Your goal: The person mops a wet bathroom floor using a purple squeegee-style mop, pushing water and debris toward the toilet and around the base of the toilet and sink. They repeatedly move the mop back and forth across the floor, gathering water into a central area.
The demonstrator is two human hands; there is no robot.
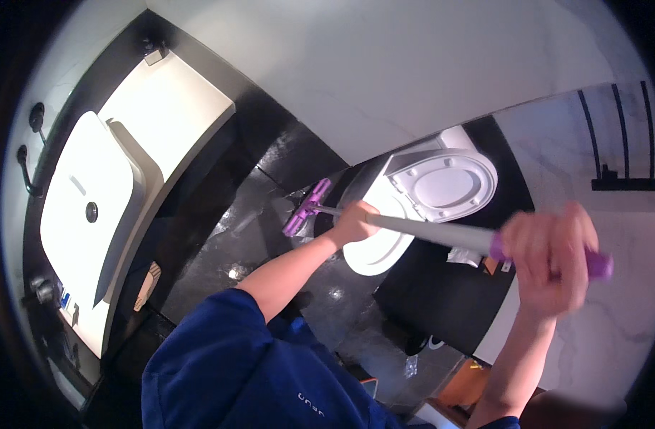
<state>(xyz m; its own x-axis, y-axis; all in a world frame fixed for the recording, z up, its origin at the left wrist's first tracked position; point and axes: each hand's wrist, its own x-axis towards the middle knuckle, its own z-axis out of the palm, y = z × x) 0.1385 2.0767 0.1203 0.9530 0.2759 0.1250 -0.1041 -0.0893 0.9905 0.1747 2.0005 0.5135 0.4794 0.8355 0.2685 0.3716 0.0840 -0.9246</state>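
My right hand [550, 260], slightly blurred, grips the purple end of a long pale mop handle [440, 231]. Further down the same pole, my left hand [358, 222] is wrapped around its thinner shaft. At the far end, a purple mop head [307, 207] lies on the wet, dark tiled floor [241, 214], beside the base of a white toilet [373, 256]. The toilet's lid and seat [450, 185] are raised. The underside of the mop head is hidden.
A white basin [91, 204] sits on a pale counter [161, 102] to the left. Black wall racks [625, 185] are at the right. Orange-brown boxes [464, 383] and a small clear packet [411, 366] lie near the bottom. White packaging [463, 256] lies right of the toilet.
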